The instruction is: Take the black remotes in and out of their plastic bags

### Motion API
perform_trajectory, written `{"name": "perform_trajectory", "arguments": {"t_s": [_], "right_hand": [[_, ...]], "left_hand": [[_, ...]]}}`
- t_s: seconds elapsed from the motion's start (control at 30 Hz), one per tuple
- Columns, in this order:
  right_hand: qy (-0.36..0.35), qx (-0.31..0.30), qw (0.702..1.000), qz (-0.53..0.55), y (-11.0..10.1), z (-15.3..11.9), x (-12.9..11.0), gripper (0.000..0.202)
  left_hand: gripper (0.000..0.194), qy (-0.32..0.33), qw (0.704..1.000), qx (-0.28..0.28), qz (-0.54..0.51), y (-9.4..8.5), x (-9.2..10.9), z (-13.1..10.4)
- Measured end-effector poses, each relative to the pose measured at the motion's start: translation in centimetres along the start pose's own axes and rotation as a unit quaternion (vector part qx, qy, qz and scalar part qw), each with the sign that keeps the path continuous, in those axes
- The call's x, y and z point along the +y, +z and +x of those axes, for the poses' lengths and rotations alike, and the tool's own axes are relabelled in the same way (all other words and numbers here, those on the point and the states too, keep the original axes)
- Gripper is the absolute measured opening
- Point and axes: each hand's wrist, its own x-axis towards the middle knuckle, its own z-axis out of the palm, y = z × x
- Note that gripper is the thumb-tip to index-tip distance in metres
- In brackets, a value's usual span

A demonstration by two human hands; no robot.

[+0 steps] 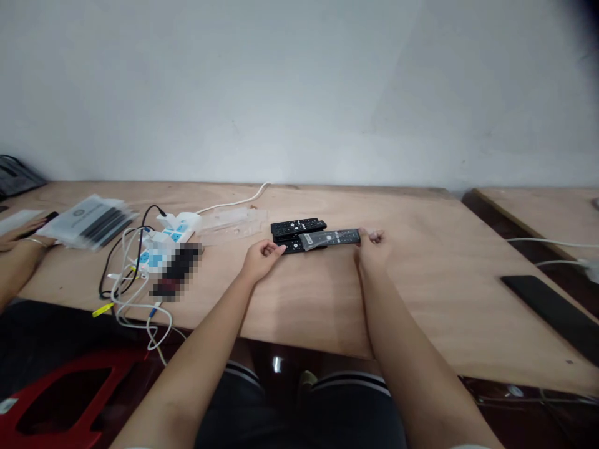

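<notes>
Landmark is the remote pile (298, 226), black remotes stacked loosely on the wood table (430, 268). Right hand (373, 249) pinches the right end of the sleeved remote (340, 237), button side up; its other end overlaps the pile's right side. End grip looks chosen to keep the keys uncovered. Clear film (309, 241) shows around its left end. Left hand (259, 259), fingers curled, thumb side against the left end of the lower remote (294, 247) in the pile, probably steadying it; can't make out whether it grips or just rests there. Loose clear plastic (231, 224) lies flat just left of the pile, within easy reach. Left of that, white power strip (183, 226) with plugs and tangled cables (122, 312), cords likely tying it to that spot. Pixelated patch beside it, contents hidden. Far left of the pile, a printed bag (96, 221) with dark items inside, near another person's hand (40, 232). Dark slab (552, 312) well right of the pile. Writing: bag has a round logo plus a text line, unreadable; remote key legends and film marking too small; no brand legible.
</notes>
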Motion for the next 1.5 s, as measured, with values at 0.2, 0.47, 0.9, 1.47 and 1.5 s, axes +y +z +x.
{"name": "perform_trajectory", "arguments": {"t_s": [0.2,0.47,0.9,1.47,1.5], "right_hand": [[0.008,0.066,0.997,-0.031,-0.3,1.7,0.6,0.039],[0.019,0.074,0.983,-0.165,-0.1,3.9,0.6,0.030],[0.004,0.055,0.970,-0.237,1.3,5.5,-0.1,0.020],[-0.088,0.052,0.969,-0.226,1.2,4.7,1.1,0.058],[-0.107,0.050,0.966,-0.231,0.9,4.2,1.1,0.059]], "left_hand": [[0.045,0.003,1.000,-0.003,-0.003,0.0,0.1,0.0],[0.045,-0.001,1.000,0.000,-0.007,-0.1,-0.2,-0.1],[0.043,0.008,1.000,0.000,0.003,0.0,-0.4,0.1],[0.043,0.013,1.000,0.001,0.000,0.1,-0.6,0.2],[0.043,0.014,1.000,0.001,0.001,0.1,-0.7,0.2]]}}
